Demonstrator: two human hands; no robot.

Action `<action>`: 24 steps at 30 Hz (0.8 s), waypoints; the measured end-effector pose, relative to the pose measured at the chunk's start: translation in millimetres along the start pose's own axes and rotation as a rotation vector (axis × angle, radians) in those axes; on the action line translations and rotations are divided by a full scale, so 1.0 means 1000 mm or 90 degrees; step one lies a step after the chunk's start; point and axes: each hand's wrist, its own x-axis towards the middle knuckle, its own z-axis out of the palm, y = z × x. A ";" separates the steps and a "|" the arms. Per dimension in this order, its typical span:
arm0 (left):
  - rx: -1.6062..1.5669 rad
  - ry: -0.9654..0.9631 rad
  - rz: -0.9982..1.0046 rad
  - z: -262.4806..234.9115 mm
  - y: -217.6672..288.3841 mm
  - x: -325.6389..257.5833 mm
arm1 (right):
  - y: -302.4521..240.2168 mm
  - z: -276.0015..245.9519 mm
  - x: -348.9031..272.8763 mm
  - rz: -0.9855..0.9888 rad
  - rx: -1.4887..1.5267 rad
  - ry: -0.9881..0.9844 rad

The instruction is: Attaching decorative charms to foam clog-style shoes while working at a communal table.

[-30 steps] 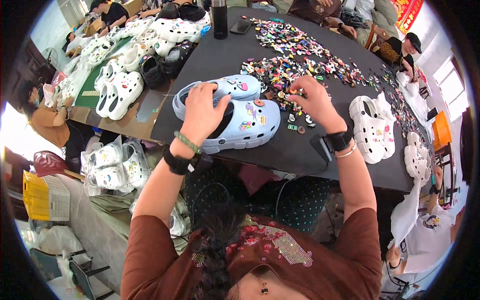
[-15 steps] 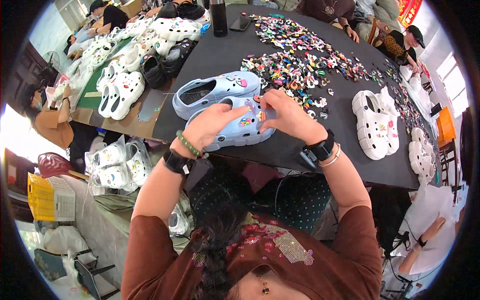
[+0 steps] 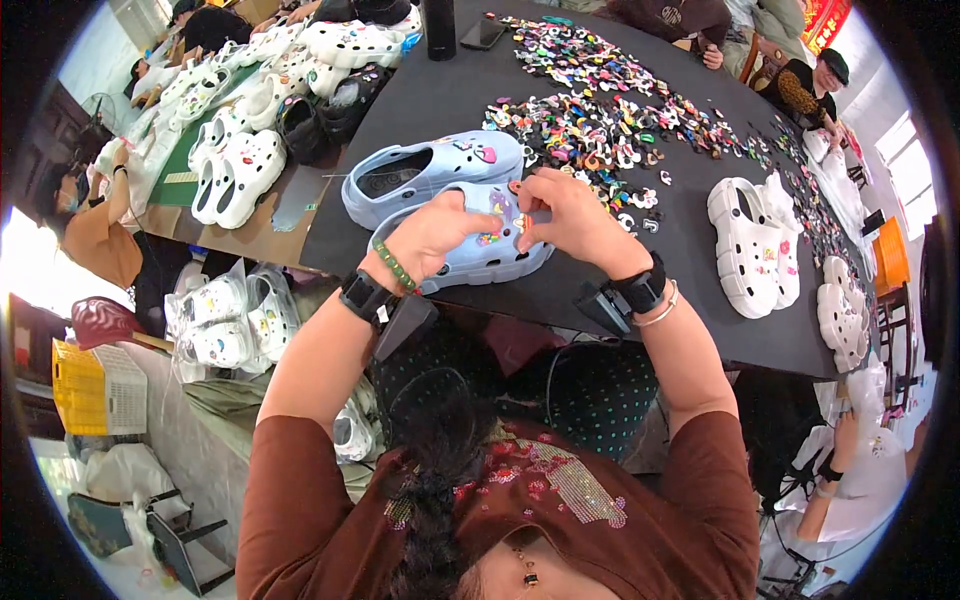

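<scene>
Two light-blue clogs lie side by side at the table's near edge. My left hand point(image 3: 425, 238) grips the nearer clog point(image 3: 475, 268), its thumb lying on the upper beside a few colourful charms while its other fingers are mostly hidden at the opening. At the clog's toe my right hand point(image 3: 580, 225) is closed in a pinch on a small colourful shoe charm point(image 3: 522, 230), partly covered by the fingertips. Behind it, the farther clog point(image 3: 450, 158) carries a pink charm and stands untouched.
A wide scatter of loose charms point(image 3: 590, 130) covers the table beyond my hands. White clogs point(image 3: 745, 250) stand at the right. More clogs point(image 3: 240, 180) crowd a side table at the left. A black bottle point(image 3: 438, 30) and a phone point(image 3: 483, 35) are at the back. Other people sit around.
My right fingers have closed in from a wider spread onto the charm at the toe. My left thumb has shifted slightly on the clog's upper.
</scene>
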 end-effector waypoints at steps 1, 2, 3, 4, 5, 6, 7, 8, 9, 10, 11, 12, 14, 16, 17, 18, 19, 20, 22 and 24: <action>-0.020 0.000 -0.006 0.002 0.002 -0.002 | -0.001 0.001 -0.001 0.001 0.000 -0.002; -0.040 0.000 -0.012 0.004 0.002 -0.003 | -0.002 0.002 -0.003 0.013 0.009 0.012; -0.042 0.001 -0.012 0.002 0.001 -0.003 | -0.003 0.002 -0.004 0.023 0.018 0.026; -0.042 -0.011 -0.001 0.000 -0.001 -0.003 | -0.005 0.003 -0.005 0.023 0.019 0.024; -0.043 -0.024 0.011 -0.001 -0.002 -0.002 | -0.006 0.003 -0.005 0.026 0.025 0.035; -0.044 -0.025 0.010 -0.001 -0.001 -0.002 | -0.007 0.003 -0.006 0.030 0.031 0.047; -0.035 -0.025 0.009 0.000 0.000 -0.002 | -0.007 0.004 -0.008 0.031 0.031 0.046; -0.026 -0.025 0.008 0.000 0.001 -0.002 | -0.007 0.005 -0.009 0.014 0.017 0.066; -0.027 -0.024 0.007 -0.001 -0.001 -0.001 | -0.007 0.007 -0.010 -0.004 0.005 0.086; -0.025 -0.019 0.013 -0.003 -0.005 0.001 | -0.007 0.009 -0.011 -0.004 0.006 0.085; -0.024 -0.013 0.020 -0.005 -0.007 0.002 | -0.007 0.012 -0.012 -0.030 -0.016 0.115; -0.025 -0.014 0.018 -0.002 -0.003 -0.001 | -0.006 0.014 -0.014 -0.052 -0.038 0.144; -0.055 -0.063 0.050 0.006 0.007 -0.007 | -0.004 0.016 -0.016 -0.056 -0.048 0.162; -0.037 -0.051 0.048 0.006 0.008 -0.009 | -0.005 0.019 -0.017 -0.062 -0.054 0.178; -0.018 -0.041 0.048 0.005 0.009 -0.010 | -0.005 0.020 -0.017 -0.061 -0.050 0.190; -0.019 -0.040 0.047 0.005 0.007 -0.009 | -0.005 0.021 -0.017 -0.059 -0.046 0.202; -0.016 -0.040 0.041 0.004 0.006 -0.008 | -0.005 0.023 -0.016 -0.057 -0.045 0.201; -0.012 -0.041 0.036 0.003 0.005 -0.008 | -0.004 0.024 -0.015 -0.054 -0.046 0.207; -0.014 -0.042 0.038 0.003 0.004 -0.007 | -0.004 0.025 -0.015 -0.048 -0.046 0.213; -0.015 -0.042 0.043 0.003 0.003 -0.007 | -0.007 0.025 -0.013 0.006 0.013 0.207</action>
